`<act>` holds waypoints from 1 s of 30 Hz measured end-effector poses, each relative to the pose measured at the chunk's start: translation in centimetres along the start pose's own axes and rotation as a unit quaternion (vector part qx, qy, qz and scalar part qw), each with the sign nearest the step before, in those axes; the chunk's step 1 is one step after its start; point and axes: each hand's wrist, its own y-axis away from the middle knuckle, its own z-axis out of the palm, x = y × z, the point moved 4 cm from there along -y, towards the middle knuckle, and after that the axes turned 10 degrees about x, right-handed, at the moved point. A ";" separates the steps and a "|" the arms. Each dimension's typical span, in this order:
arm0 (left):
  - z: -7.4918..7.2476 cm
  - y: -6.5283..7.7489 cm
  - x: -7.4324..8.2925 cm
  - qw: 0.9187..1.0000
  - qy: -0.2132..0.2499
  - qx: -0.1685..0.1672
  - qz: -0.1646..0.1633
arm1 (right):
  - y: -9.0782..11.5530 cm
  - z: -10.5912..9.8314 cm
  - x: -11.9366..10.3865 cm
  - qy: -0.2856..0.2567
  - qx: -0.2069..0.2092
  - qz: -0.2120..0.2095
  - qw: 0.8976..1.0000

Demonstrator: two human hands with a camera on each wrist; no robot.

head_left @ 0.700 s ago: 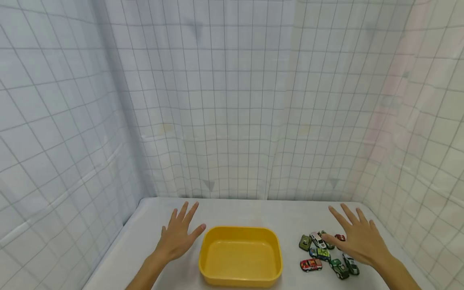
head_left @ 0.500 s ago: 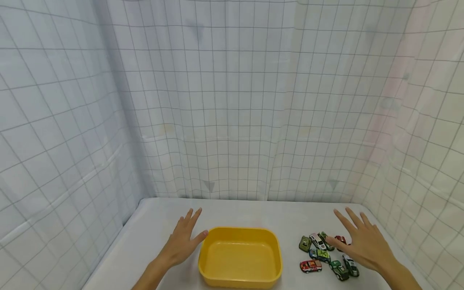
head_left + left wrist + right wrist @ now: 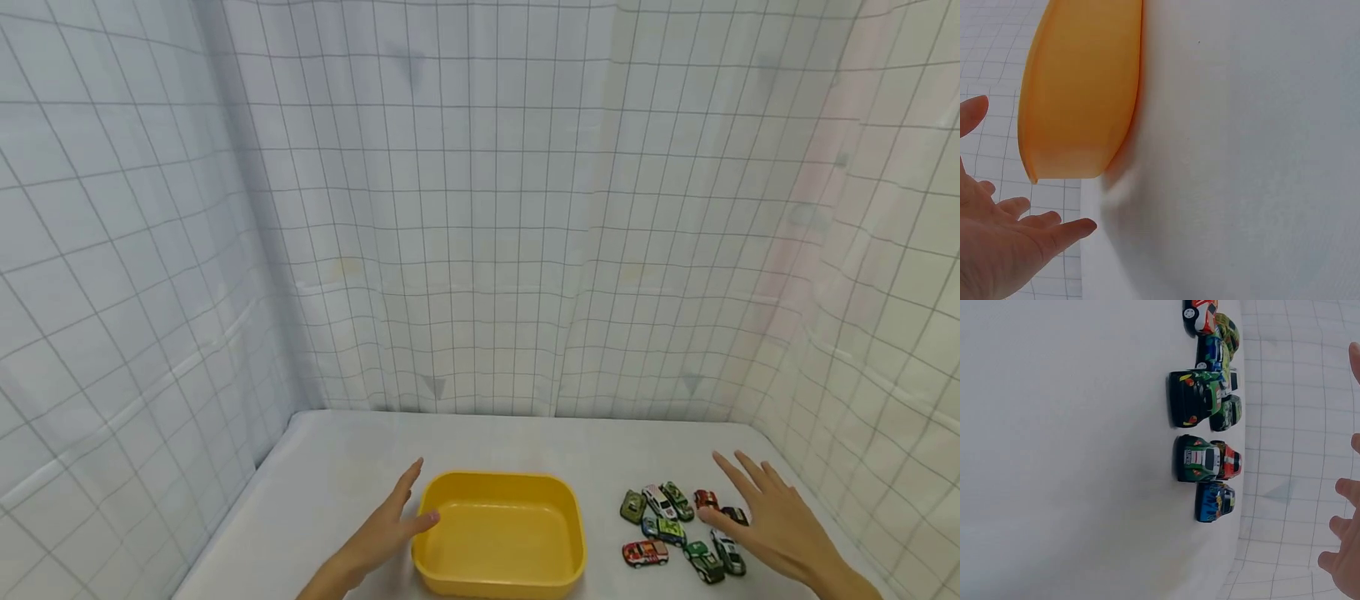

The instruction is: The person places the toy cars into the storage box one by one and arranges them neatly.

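Observation:
My left hand [image 3: 381, 533] hovers at the left side of a yellow plastic tub [image 3: 498, 543], fingers extended, its thumb overlapping the tub's rim. The left wrist view has this hand [image 3: 1013, 240] beside the tub's end wall [image 3: 1082, 81], holding nothing. On the right, my right hand [image 3: 780, 525] is spread in the air beside a group of small toy cars. Among them are a red car [image 3: 645, 552], an olive car [image 3: 632, 506], a white car [image 3: 659, 502] and a green car [image 3: 703, 562]. A blue car [image 3: 1215, 502] shows in the right wrist view, apart from the fingers [image 3: 1349, 487].
The tub and the cars stand on a white-covered table [image 3: 352, 450]. White cloth with a dark grid [image 3: 480, 250] encloses the table at the back and both sides. Inside the tub only bare yellow floor shows.
Both hands have drawn back toward the person and lower in the head view. The right hand also shifted right, uncovering a dark car. The left hand turned more edge-on. Tub and cars stayed put.

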 end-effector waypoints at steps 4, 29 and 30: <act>0.4 0.2 -0.7 0.998 0.041 -0.022 -0.029 | 0.4 0.4 1.0 -0.016 -0.007 0.010 1.000; 1.4 0.7 -1.9 0.967 0.217 -0.108 -0.082 | 1.6 3.6 6.5 -0.111 -0.120 0.133 0.977; 1.4 0.8 -1.9 0.965 0.222 -0.111 -0.081 | 1.5 3.8 6.6 -0.114 -0.121 0.137 0.976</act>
